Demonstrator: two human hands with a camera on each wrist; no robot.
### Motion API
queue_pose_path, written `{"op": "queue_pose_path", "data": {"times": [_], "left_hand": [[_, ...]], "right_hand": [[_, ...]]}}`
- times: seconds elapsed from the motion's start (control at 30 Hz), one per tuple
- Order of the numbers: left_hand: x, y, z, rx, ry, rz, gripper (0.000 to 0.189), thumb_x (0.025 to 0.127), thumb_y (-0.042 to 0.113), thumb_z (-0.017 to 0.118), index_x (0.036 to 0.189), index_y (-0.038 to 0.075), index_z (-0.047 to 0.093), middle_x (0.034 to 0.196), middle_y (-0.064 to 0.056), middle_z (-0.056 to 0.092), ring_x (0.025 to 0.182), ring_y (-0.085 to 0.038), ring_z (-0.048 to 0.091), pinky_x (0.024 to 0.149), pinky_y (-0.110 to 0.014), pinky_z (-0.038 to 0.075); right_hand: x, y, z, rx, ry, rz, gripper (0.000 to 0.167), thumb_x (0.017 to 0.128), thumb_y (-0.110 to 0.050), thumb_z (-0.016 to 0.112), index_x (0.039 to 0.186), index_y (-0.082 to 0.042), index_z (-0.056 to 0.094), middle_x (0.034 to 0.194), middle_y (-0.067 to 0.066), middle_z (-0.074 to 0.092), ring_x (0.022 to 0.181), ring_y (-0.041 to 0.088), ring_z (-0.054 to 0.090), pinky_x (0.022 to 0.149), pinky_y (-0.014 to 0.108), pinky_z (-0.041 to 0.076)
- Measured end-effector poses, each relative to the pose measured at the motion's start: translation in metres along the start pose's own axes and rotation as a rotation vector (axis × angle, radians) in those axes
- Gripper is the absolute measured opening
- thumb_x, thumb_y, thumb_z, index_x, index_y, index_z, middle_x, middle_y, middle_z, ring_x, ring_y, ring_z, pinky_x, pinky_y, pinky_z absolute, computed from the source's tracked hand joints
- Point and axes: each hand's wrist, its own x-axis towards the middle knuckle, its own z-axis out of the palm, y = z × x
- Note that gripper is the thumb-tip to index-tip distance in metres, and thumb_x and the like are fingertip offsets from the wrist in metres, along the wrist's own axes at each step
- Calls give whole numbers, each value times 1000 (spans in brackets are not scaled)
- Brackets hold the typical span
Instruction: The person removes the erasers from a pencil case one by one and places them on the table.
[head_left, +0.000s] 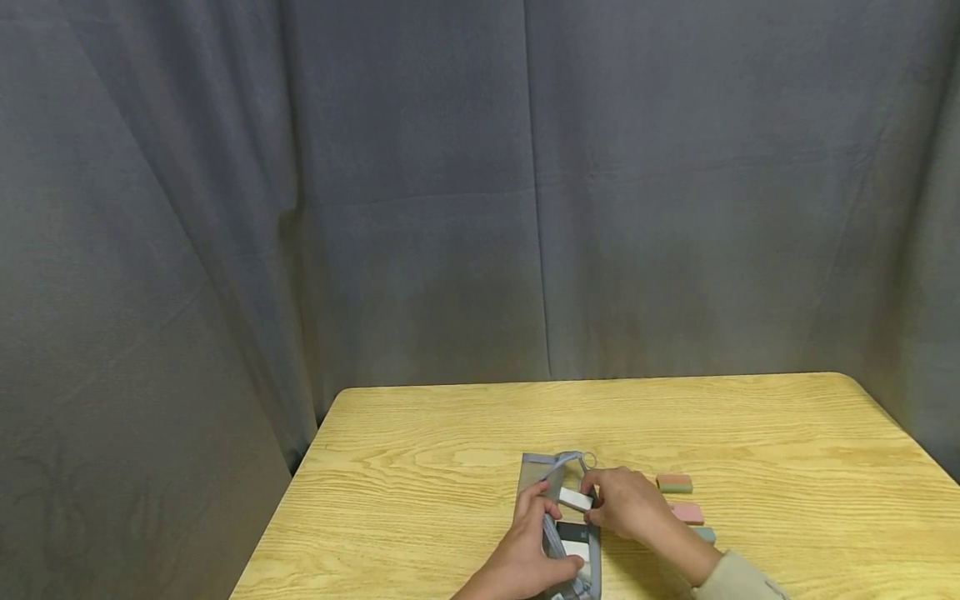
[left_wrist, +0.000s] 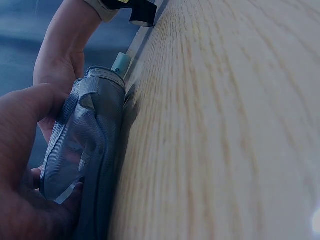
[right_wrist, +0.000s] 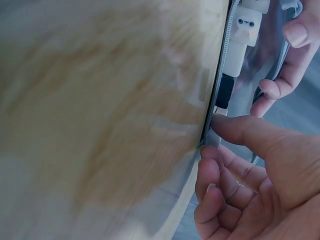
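Observation:
A grey mesh zip pouch (head_left: 534,477) lies on the table with its zip undone. My left hand (head_left: 525,550) grips the pouch's side and spreads its opening, thumb across the inside and fingers at the far edge. Between thumb and fingers, my right hand (head_left: 630,504) pinches a small white block (head_left: 576,499), which looks like an eraser, at the pouch's far end. Inside the pouch sit a black-and-white block (head_left: 575,547) and, in the right wrist view, a white piece with a little face (right_wrist: 245,25). The pouch wall (left_wrist: 107,100) partly hides its contents in the left wrist view.
Right of the pouch lie an orange-and-green block (head_left: 675,483), a pink block (head_left: 687,512) and a green block (head_left: 705,535), the last partly behind the right forearm. A metal ring (head_left: 589,460) hangs from the pouch's far end. Grey curtains (head_left: 420,208) stand behind the wooden table (head_left: 390,483).

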Motion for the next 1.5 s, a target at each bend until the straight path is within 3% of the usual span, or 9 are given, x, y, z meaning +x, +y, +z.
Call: {"op": "queue_pose_path", "data": {"times": [0.23,0.47,0.67,1.0,1.27,1.5], "left_hand": [[1,1,0,-6,3,-8,48,81,35,78,113,22,44,162,7,16,121,-26,50,79,-29,50],[2,-1,1,-11,10,-16,49,80,36,79,112,22,45,161,6,17,129,-29,47,87,-35,51],[1,0,2,-4,14,-10,49,80,35,80,112,21,45,161,4,17,128,-30,47,85,-35,51],[1,0,1,1,10,4,50,80,33,80,113,21,44,162,4,17,129,-32,48,84,-34,52],[1,0,1,2,12,4,48,81,33,80,112,22,44,161,4,18,131,-34,47,84,-34,52],[2,-1,1,-4,12,9,47,81,34,79,112,22,45,161,3,18,125,-29,50,80,-30,50]], "right_hand": [[2,-3,-1,-30,-4,25,24,72,-13,89,81,-20,67,59,-9,52,54,11,45,50,27,33],[1,-5,-5,-16,-16,56,22,74,-13,88,85,-18,70,62,-8,55,55,12,48,50,27,36],[-2,-3,-10,1,-7,57,20,73,-11,85,86,-18,71,65,-7,55,56,12,48,51,27,38],[-11,4,-17,84,10,-63,23,75,-7,82,95,-15,74,64,-9,55,53,8,46,47,22,36],[-16,9,-22,87,23,-150,22,76,-7,81,94,-15,72,62,-13,53,52,2,43,47,21,36],[-21,12,-26,110,35,-178,20,78,-6,80,94,-15,73,60,-13,52,49,0,40,45,20,35]]}}
